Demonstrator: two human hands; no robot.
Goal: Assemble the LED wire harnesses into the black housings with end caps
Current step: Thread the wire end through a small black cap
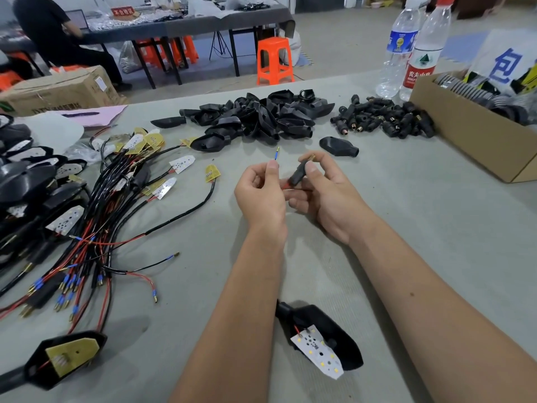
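Matt grey cloth covers the desk [406,228], the piled housings [261,117] are glossy black plastic, the box [465,135] plain brown cardboard, the bottles [412,48] clear plastic.

A single head-worn camera is looking forward and down from the near edge of the table [406,228], sitting close above the left hand [261,193] and right hand [325,196], which are filling the middle of the frame. Its wide lens is bending the table's far edge and taking in the room beyond, where the distant bench [180,27] is probably too blurred to read.
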